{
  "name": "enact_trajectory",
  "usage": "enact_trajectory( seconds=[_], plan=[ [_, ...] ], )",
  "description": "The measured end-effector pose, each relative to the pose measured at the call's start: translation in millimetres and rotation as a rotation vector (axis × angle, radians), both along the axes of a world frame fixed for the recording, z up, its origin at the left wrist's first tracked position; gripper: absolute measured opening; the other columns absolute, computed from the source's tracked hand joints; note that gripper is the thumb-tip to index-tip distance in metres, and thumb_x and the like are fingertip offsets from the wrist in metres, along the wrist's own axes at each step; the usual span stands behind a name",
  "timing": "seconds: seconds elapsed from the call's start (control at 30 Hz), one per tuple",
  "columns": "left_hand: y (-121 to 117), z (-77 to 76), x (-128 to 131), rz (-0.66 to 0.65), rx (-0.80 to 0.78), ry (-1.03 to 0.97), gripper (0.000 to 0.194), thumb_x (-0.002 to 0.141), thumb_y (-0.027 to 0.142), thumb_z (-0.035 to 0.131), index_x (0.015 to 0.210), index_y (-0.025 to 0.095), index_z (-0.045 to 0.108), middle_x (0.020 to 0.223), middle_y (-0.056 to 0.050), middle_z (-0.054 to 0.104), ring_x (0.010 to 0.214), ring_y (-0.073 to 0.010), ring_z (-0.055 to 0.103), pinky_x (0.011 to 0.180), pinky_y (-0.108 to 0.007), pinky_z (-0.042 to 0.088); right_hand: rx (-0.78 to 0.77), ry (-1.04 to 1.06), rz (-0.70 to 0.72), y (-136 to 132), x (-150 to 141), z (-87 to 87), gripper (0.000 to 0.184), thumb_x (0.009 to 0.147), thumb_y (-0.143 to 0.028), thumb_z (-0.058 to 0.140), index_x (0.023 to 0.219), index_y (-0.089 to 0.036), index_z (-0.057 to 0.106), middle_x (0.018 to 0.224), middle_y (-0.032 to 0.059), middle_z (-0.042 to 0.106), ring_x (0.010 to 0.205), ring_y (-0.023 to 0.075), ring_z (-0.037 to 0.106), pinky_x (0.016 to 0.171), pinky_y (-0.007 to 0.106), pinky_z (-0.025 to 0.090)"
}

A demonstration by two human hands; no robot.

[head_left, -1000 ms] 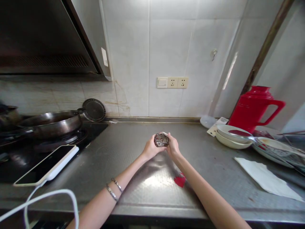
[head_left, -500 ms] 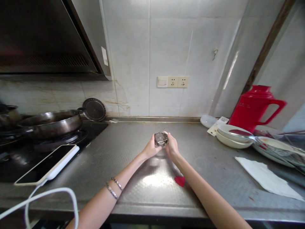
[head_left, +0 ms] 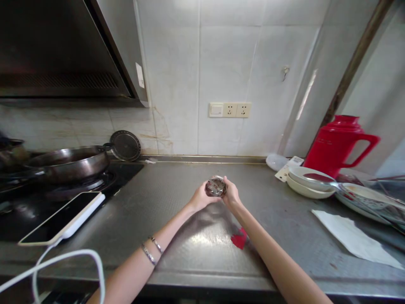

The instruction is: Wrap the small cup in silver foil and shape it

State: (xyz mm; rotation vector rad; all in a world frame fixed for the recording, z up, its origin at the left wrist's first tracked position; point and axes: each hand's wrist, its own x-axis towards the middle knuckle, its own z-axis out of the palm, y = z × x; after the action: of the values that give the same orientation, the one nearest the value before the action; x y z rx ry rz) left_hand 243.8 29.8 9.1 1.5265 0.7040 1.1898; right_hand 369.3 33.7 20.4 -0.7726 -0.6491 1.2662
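Observation:
Above the middle of the steel counter (head_left: 177,219), both hands hold a small, round, clear glass cup (head_left: 215,187). My left hand (head_left: 201,197) is closed around its left side. On the opposite side my right hand (head_left: 231,192) grips it, fingers mostly behind the glass. One round end of the cup faces me, showing a shiny, mottled pattern; whether that is its base or mouth I cannot tell. A small red piece (head_left: 238,240) lies on the counter beside my right forearm, partly hidden by it.
To the left, a phone (head_left: 60,217) with a white cable rests by the stove, where a steel pan (head_left: 72,164) stands. On the right are stacked white bowls (head_left: 310,191), a red thermos (head_left: 335,145) and a white paper sheet (head_left: 354,238).
The cup has tilted and turned in my hands, so its round end now faces me more fully. More of the red piece's edge shows beside my right forearm.

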Motion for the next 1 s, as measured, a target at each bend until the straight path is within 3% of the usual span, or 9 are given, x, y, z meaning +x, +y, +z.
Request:
enact_trajectory(
  seconds=[0.27, 0.47, 0.57, 0.63, 0.77, 0.9, 1.0],
  plan=[
    [-8, 7.7, 0, 0.046, 0.063, 0.047, 0.075, 0.05, 0.022, 0.088, 0.117, 0.013, 0.055, 0.112, -0.012, 0.067, 0.104, -0.0255, 0.064, 0.096, -0.04, 0.048, -0.009, 0.046, -0.03, 0, -5, -0.3, 0.032, 0.081, -0.041, 0.056, 0.072, -0.014, 0.072, 0.067, 0.0068, 0.073, 0.066, 0.0221, 0.069, 0.068, 0.033, 0.055],
    [-7, 6.0, -1, 0.329, 0.128, 0.17, 0.075, 0.046, 0.027, 0.089, 0.109, 0.014, 0.051, 0.104, -0.011, 0.066, 0.098, -0.0248, 0.063, 0.092, -0.041, 0.048, 0.007, 0.068, -0.101, 0, -12, -6.7, 0.027, 0.074, -0.039, 0.062, 0.078, -0.015, 0.073, 0.076, 0.0044, 0.074, 0.073, 0.02, 0.068, 0.069, 0.029, 0.053],
    [-5, 1.8, -1, 0.386, 0.092, 0.151, 0.077, 0.044, 0.026, 0.09, 0.106, 0.015, 0.046, 0.106, -0.011, 0.062, 0.1, -0.0247, 0.061, 0.092, -0.042, 0.047, 0.012, 0.062, -0.122, -1, -18, -11.1, 0.025, 0.072, -0.037, 0.062, 0.077, -0.016, 0.073, 0.078, 0.003, 0.074, 0.075, 0.0184, 0.067, 0.07, 0.027, 0.052],
    [-5, 1.1, 0, 0.354, 0.057, 0.106, 0.082, 0.042, 0.023, 0.09, 0.11, 0.016, 0.043, 0.109, -0.011, 0.06, 0.104, -0.0254, 0.06, 0.097, -0.043, 0.044, 0.014, 0.057, -0.129, -1, -21, -13.7, 0.025, 0.071, -0.037, 0.061, 0.076, -0.016, 0.073, 0.079, 0.0028, 0.074, 0.074, 0.018, 0.067, 0.069, 0.026, 0.052],
    [-8, 6.9, -2, 0.156, -0.045, 0.004, 0.094, 0.045, 0.017, 0.089, 0.124, 0.019, 0.04, 0.114, -0.011, 0.062, 0.114, -0.027, 0.057, 0.106, -0.047, 0.036, 0.018, 0.052, -0.134, 0, -21, -15.5, 0.027, 0.071, -0.039, 0.06, 0.078, -0.016, 0.073, 0.077, 0.003, 0.074, 0.072, 0.0182, 0.067, 0.067, 0.027, 0.052],
    [-11, 14.7, -5, -0.07, -0.118, -0.017, 0.074, 0.057, 0.016, 0.083, 0.121, 0.017, 0.047, 0.116, -0.013, 0.064, 0.112, -0.0281, 0.059, 0.105, -0.047, 0.038, 0.019, 0.056, -0.145, 3, -14, -13.5, 0.029, 0.072, -0.041, 0.06, 0.078, -0.015, 0.072, 0.072, 0.0031, 0.073, 0.067, 0.0182, 0.066, 0.061, 0.027, 0.051],
    [-11, 13.8, -2, -0.122, -0.076, -0.019, 0.063, 0.062, 0.016, 0.08, 0.118, 0.017, 0.05, 0.118, -0.013, 0.063, 0.111, -0.0268, 0.06, 0.103, -0.045, 0.041, 0.005, 0.063, -0.173, 7, -8, -12.1, 0.027, 0.072, -0.041, 0.061, 0.073, -0.015, 0.07, 0.066, 0.0021, 0.071, 0.06, 0.0171, 0.063, 0.056, 0.027, 0.05]
  ],
)
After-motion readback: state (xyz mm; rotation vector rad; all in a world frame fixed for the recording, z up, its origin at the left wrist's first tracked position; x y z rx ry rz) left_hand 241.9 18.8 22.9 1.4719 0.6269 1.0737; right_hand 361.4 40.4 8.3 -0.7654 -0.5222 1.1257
